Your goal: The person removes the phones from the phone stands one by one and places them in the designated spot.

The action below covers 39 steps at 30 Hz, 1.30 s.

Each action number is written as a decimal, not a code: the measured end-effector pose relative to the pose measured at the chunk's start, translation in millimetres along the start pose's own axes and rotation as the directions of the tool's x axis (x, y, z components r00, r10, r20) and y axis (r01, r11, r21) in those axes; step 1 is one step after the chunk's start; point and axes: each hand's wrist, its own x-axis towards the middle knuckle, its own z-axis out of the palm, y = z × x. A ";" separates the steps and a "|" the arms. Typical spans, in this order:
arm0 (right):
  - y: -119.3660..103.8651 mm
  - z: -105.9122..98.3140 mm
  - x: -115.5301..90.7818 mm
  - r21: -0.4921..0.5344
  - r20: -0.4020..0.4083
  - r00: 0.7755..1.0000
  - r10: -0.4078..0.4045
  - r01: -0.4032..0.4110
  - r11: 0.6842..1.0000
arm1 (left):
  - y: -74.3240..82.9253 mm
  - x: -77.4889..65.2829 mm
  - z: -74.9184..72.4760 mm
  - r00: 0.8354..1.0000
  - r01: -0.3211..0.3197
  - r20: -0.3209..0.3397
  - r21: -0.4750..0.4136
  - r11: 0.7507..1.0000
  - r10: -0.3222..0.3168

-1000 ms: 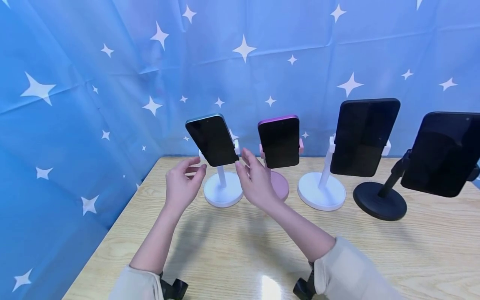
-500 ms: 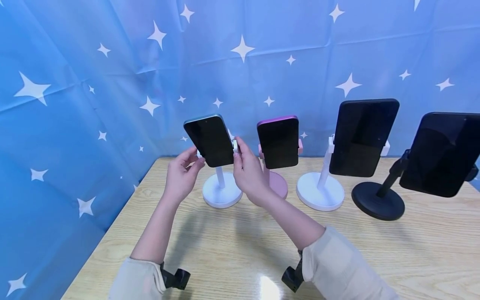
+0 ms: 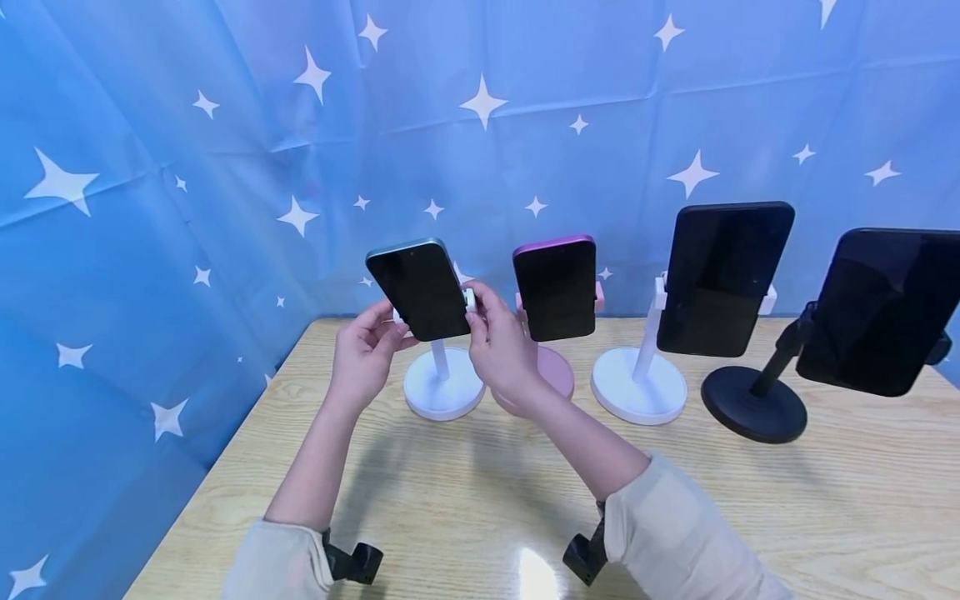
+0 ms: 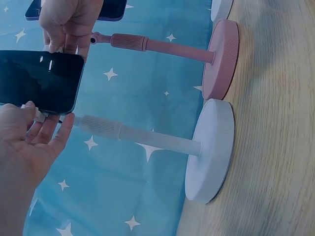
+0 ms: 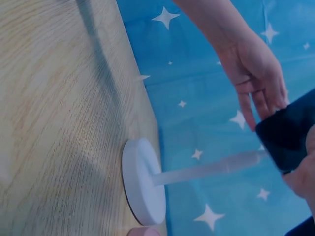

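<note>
A smartphone (image 3: pixel 418 287) with a teal edge stands tilted in the clamp (image 3: pixel 470 300) of a white phone stand (image 3: pixel 444 395) at the left of the table. My left hand (image 3: pixel 358 354) pinches the clamp's left arm between thumb and fingers, with other fingers spread below it in the left wrist view. On the opposite side my right hand (image 3: pixel 504 350) pinches the clamp's right arm, thumb by the phone's edge. In the left wrist view the stand's pole (image 4: pixel 152 140) runs from the clamp to the round base. The phone's back is hidden in the head view.
Just right is a pink stand (image 3: pixel 553 373) with a pink-edged phone (image 3: pixel 557 292), partly behind my right hand. Further right are another white stand (image 3: pixel 639 387) and a black stand (image 3: pixel 753 406), each bearing a dark device. A starry blue curtain (image 3: pixel 247 250) hangs behind the table (image 3: pixel 450 517).
Both hands, apart from the stand a second ago, have moved in and taken hold of the clamp's two sides. The phone and the stands keep their places.
</note>
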 end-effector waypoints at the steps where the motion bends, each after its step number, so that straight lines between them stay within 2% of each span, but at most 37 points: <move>1: 0.2 -0.3 0.0 -0.013 -0.001 1.000 -0.017 0.017 1.000 | 0.1 -0.2 -0.2 1.000 -0.006 -0.004 -0.004 1.000 0.006; 5: 1.9 -2.0 -1.1 -0.005 0.010 0.999 -0.043 0.043 0.999 | 0.5 -2.0 -0.5 1.000 -0.020 -0.014 0.002 1.000 0.020; 8: 3.9 -2.8 -2.6 0.044 0.022 0.999 -0.047 0.046 0.998 | 1.4 -4.2 -0.5 1.000 -0.019 -0.013 0.018 1.000 0.019; 16: 6.6 -8.7 -7.6 0.087 0.049 0.992 -0.116 0.112 0.990 | 5.7 -10.3 0.8 1.000 -0.018 -0.024 0.031 0.999 0.019; 20: 7.4 -16.5 -13.9 0.104 0.078 0.987 -0.139 0.131 0.986 | 10.6 -15.6 2.8 1.000 -0.015 0.001 0.031 0.999 0.015; 27: 3.8 -29.4 -27.2 0.063 0.058 0.959 -0.278 0.274 0.960 | 25.1 -29.7 5.3 1.000 0.003 0.020 0.062 0.998 -0.004; 30: 1.7 -36.1 -33.9 0.043 0.054 0.948 -0.315 0.312 0.949 | 31.6 -37.0 7.7 1.000 0.002 0.025 0.033 0.999 -0.002; 39: -7.6 -63.9 -59.0 0.039 0.068 0.937 -0.342 0.340 0.940 | 47.5 -53.6 22.5 0.994 -0.054 0.094 -0.057 0.997 0.059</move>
